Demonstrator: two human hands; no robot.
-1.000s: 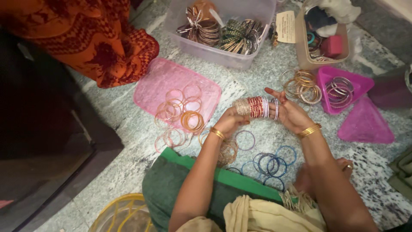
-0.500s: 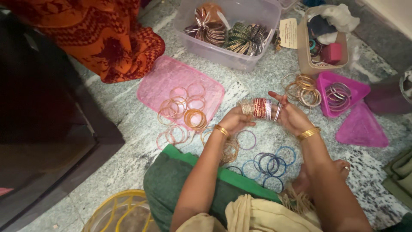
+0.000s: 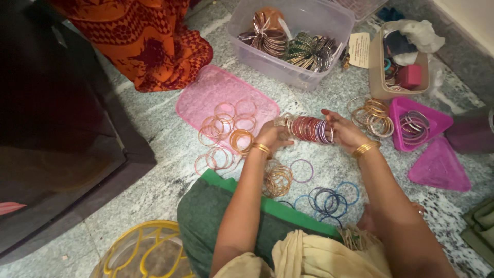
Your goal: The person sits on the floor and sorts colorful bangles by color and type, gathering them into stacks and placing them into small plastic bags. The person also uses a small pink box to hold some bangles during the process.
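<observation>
Left hand [image 3: 271, 136]: grip closed on the left end of a row of red, white and silver bangles [image 3: 309, 128].
Right hand [image 3: 343, 133]: grip closed on the right end of the same row.
Row of bangles: held level between both hands, above the speckled stone floor [image 3: 154, 190].
Below the hands: loose gold bangles [image 3: 278, 180] and blue bangles [image 3: 327, 198] lying on the floor.
Left of the hands: a pink lid [image 3: 206, 100] with thin orange bangles [image 3: 231, 131] on it.
Beyond: a clear tub [image 3: 303, 72] of bangles.
Right: a pink triangular tray [image 3: 396, 110].
</observation>
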